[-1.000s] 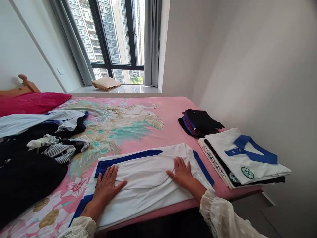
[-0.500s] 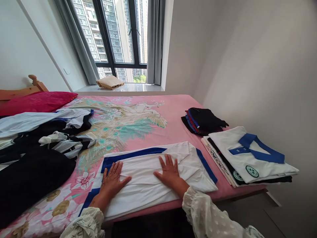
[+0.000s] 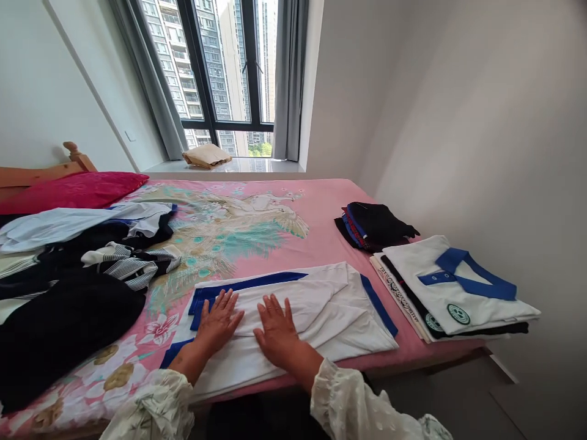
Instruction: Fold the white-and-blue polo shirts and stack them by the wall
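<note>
A white shirt with blue trim lies folded lengthwise along the front edge of the bed. My left hand rests flat on its left part, beside the blue trim, fingers stretched out. Flat on the shirt's middle, a short way to the right, is my right hand, its fingers spread. Neither hand grips the cloth. Some creases run across the shirt to the right of my right hand.
At the bed's right corner lies a stack of folded shirts, with a pile of dark folded clothes behind it. Loose clothes are heaped on the left, near a red pillow. A beige bundle sits on the windowsill.
My right hand has slid left across the shirt, closer to my left hand. My left hand has shifted slightly to the right. The camera view has moved a little.
</note>
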A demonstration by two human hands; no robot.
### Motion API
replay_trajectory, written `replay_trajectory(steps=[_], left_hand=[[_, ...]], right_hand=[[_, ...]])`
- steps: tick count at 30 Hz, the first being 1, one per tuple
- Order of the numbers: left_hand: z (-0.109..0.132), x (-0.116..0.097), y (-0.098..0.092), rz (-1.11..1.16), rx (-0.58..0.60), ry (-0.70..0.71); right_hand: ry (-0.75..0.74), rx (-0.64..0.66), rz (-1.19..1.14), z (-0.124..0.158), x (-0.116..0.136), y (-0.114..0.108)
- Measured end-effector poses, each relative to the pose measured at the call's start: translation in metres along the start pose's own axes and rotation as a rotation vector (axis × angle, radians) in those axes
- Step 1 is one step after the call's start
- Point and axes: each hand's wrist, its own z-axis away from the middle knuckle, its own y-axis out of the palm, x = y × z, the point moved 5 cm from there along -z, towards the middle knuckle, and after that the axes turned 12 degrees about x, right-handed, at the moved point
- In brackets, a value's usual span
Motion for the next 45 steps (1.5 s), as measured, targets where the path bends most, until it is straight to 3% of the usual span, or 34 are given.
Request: replay_trajectory(steps=[3, 6, 9, 13, 15, 17, 19, 21, 24, 26, 29, 33, 39, 42, 45], left_hand=[[0.002, -0.006, 0.014, -0.011, -0.022, 0.023], [0.004, -0.004, 0.027, -0.02, -0.026, -0.022], [0.006, -0.002, 0.03, -0.019, -0.028, -0.026], [0.004, -0.001, 0.026, -0.003, -0.03, -0.012], [0.003, -0.003, 0.022, 0.005, -0.028, -0.026], [0.006, -0.012, 0.017, 0.012, -0.062, -0.055], [0.013, -0.036, 0.008, 0.021, -0.154, 0.011], [0.027, -0.075, 0.002, 0.039, -0.245, 0.212], [0.047, -0.135, 0.003, 0.072, -0.279, 0.483], [0.051, -0.161, 0.006, 0.091, -0.286, 0.516], [0.042, -0.179, 0.012, 0.117, -0.318, 0.465], [0.026, -0.18, 0.019, 0.111, -0.333, 0.421], [0.028, -0.171, 0.019, 0.177, -0.306, 0.492], [0.026, -0.165, 0.015, 0.255, -0.3, 0.517], [0.018, -0.162, 0.014, 0.28, -0.319, 0.526]], right_hand=[[-0.053, 0.046, -0.036, 0.005, 0.007, 0.024], [0.04, 0.046, -0.051, 0.028, -0.012, 0.04], [0.114, 0.013, -0.038, 0.054, -0.032, 0.039], [0.212, -0.136, -0.06, 0.065, -0.072, 0.0], [0.318, -0.242, -0.028, 0.063, -0.104, -0.032], [0.415, -0.265, 0.012, 0.056, -0.141, -0.06], [0.467, -0.246, 0.023, 0.049, -0.175, -0.08], [0.498, -0.205, 0.026, 0.043, -0.203, -0.09], [0.527, -0.126, 0.026, 0.039, -0.231, -0.093], [0.535, -0.073, 0.007, 0.038, -0.243, -0.093], [0.531, 0.017, -0.07, 0.037, -0.256, -0.092], [0.523, 0.109, -0.202, 0.035, -0.267, -0.091], [0.603, -0.001, -0.216, 0.044, -0.274, -0.11], [0.6, -0.109, -0.177, 0.047, -0.254, -0.119], [0.405, -0.163, -0.148, 0.039, -0.211, -0.112]])
